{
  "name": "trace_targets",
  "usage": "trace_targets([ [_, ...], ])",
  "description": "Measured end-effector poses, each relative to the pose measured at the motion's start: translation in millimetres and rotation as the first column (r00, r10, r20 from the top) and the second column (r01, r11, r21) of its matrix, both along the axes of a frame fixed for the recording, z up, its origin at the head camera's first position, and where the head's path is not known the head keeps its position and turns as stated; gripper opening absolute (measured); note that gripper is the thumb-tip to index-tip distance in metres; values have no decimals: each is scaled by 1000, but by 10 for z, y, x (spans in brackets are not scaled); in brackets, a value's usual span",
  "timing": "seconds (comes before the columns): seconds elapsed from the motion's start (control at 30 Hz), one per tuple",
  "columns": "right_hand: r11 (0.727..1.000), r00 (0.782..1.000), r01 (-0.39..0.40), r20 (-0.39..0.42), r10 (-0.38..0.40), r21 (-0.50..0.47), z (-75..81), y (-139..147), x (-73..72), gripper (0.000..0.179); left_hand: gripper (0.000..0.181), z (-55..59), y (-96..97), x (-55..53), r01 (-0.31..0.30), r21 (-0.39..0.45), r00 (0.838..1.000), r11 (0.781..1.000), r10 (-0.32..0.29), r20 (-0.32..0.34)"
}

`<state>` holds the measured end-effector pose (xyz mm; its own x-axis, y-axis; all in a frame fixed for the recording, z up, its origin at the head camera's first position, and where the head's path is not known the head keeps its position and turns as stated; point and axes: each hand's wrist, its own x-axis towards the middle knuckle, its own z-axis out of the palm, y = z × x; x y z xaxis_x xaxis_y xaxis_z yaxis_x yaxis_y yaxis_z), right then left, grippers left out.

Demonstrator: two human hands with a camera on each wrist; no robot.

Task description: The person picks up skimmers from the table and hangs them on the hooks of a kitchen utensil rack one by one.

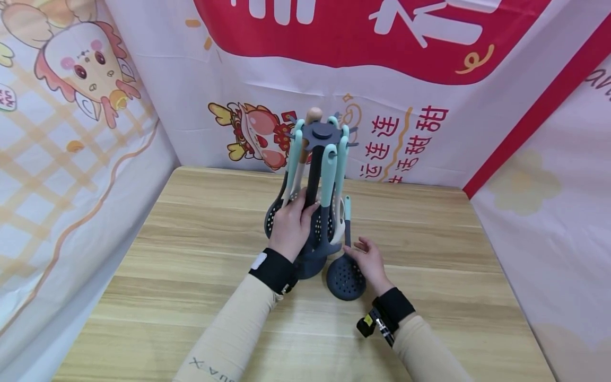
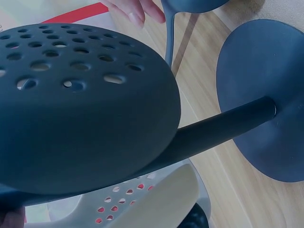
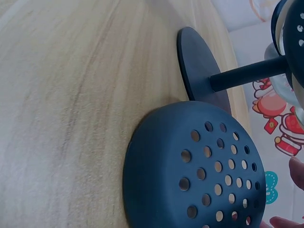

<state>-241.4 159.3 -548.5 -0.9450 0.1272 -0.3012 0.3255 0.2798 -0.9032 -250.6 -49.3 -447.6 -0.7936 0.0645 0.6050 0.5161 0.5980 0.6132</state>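
Observation:
My left hand [image 1: 290, 225] grips the dark pole of a rotating utensil stand [image 1: 313, 172]. Around its top hang several kitchen tools with teal handles [image 1: 328, 172]. A dark slotted tool [image 2: 95, 137] fills much of the left wrist view, close to the pole. To the right of the stand, a dark skimmer [image 1: 346, 278] with round holes has its bowl low at the table and its teal-ended handle pointing away. My right hand [image 1: 369, 262] is at the skimmer's neck, thumb beside it and fingers loosely spread. In the right wrist view, the skimmer's bowl [image 3: 199, 166] hides its handle.
The stand's round base [image 2: 256, 71] rests on the wood-grain table [image 1: 191, 254]. One hanging tool has a wooden handle end [image 1: 314, 113]. Printed cloth [image 1: 305, 79] hangs behind the table and along both sides.

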Motion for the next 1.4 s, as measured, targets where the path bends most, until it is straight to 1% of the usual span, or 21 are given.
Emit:
trace_targets([
  [0.1,1000,1000,6,20,-5,-27,-8,-2,-25,69,25,-10,-2,-7,-1,5,1000,1000,1,-4],
  [0.3,999,999,22,49,-20,-42,-20,-7,-60,69,25,-15,2,-10,5,12,1000,1000,-5,-14],
  [0.47,999,998,9,59,-6,-50,-29,-3,-75,71,24,-10,6,2,6,17,1000,1000,-6,-8],
  [0.63,998,997,15,76,-11,-54,-84,2,-69,69,25,-12,4,4,7,15,1000,1000,-7,-13],
  [0.7,998,997,36,68,-33,-43,-109,-1,-54,66,25,-13,4,-1,3,9,1000,1000,-3,-20],
  [0.83,997,998,64,30,-63,-36,-156,-6,-17,51,25,-16,3,-8,-6,7,999,1000,6,-32],
  [0.93,995,997,77,25,-75,-60,-173,-10,8,42,25,-15,3,-6,-7,9,1000,1000,7,-30],
  [1.1,990,994,106,22,-104,-88,-158,-34,43,37,26,-1,0,9,-7,9,1000,1000,7,-16],
  [1.23,983,988,155,-3,-156,-100,-128,-64,55,33,26,6,2,15,-8,13,1000,1000,8,-14],
  [1.3,974,982,189,-5,-191,-126,-100,-80,61,34,26,8,4,19,-11,17,1000,1000,12,-10],
  [1.4,955,973,223,-12,-230,-195,-36,-105,65,33,26,7,11,21,-20,23,1000,1000,20,-5],
])
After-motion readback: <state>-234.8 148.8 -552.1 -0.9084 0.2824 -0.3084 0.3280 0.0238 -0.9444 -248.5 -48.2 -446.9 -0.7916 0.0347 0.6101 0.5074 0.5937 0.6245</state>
